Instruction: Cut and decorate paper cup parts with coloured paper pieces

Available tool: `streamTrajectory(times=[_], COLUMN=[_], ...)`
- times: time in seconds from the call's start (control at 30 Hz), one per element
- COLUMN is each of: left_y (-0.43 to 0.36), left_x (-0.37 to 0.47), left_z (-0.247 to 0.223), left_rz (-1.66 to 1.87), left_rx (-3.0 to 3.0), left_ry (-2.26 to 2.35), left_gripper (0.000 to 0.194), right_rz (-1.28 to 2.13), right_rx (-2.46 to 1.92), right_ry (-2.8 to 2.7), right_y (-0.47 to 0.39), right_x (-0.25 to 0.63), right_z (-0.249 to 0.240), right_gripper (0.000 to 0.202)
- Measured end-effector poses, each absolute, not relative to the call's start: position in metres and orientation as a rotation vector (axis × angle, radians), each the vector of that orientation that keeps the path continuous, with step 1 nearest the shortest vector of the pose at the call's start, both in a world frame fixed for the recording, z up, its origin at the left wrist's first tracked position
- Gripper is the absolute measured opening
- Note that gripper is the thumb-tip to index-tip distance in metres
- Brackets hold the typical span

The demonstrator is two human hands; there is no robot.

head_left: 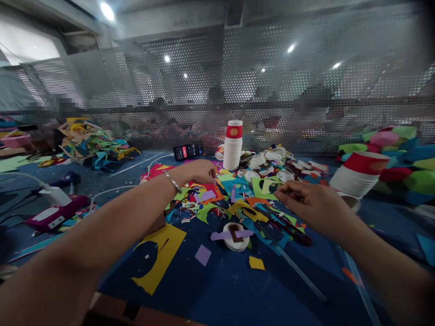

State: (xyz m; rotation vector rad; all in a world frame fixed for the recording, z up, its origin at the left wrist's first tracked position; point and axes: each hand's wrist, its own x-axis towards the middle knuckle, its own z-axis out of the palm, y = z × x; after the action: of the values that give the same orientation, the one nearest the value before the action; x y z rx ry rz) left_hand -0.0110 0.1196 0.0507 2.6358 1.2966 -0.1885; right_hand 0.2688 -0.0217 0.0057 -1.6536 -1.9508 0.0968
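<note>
My left hand (204, 171), with a bracelet at the wrist, reaches over the paper scraps left of a stack of paper cups (233, 147); its fingers curl down and their tips are hidden. My right hand (299, 194) is at the edge of a green paper piece (260, 189), fingers bent together; what they hold, if anything, is too small to make out. Between and below the hands lies a white round disc (235, 244) with purple and brown strips across it. A purple square (203, 255) and a small yellow piece (256, 263) lie near it.
Yellow cut-out paper (166, 256) lies at front left. Scissors (295, 231) and a clear glue stick (299, 274) are at right centre. Behind are a phone (188, 151) and a pile of discs (272, 160). Tilted cups (360, 174) stand right; a purple power strip (56, 216) is left.
</note>
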Motion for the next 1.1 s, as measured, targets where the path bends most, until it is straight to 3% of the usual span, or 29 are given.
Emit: streamTrajectory(times=[0.27, 0.63, 1.1], left_y=[0.165, 0.171, 0.171], left_x=[0.045, 0.009, 0.004], left_z=[0.026, 0.049, 0.029], left_rz=[-0.162, 0.334, 0.696], left_rx=[2.444, 2.294, 2.037], left_ry=[1.494, 1.477, 1.436], left_gripper=[0.035, 0.036, 0.036], right_rz=[0.133, 0.158, 0.16], right_rx=[-1.648, -1.611, -1.609], right_ry=[-1.972, -1.963, -1.992], right_y=[-0.021, -0.024, -0.017], right_x=[0.266, 0.261, 0.266], right_z=[0.007, 0.007, -0.003], right_gripper=[0.033, 0.029, 0.033])
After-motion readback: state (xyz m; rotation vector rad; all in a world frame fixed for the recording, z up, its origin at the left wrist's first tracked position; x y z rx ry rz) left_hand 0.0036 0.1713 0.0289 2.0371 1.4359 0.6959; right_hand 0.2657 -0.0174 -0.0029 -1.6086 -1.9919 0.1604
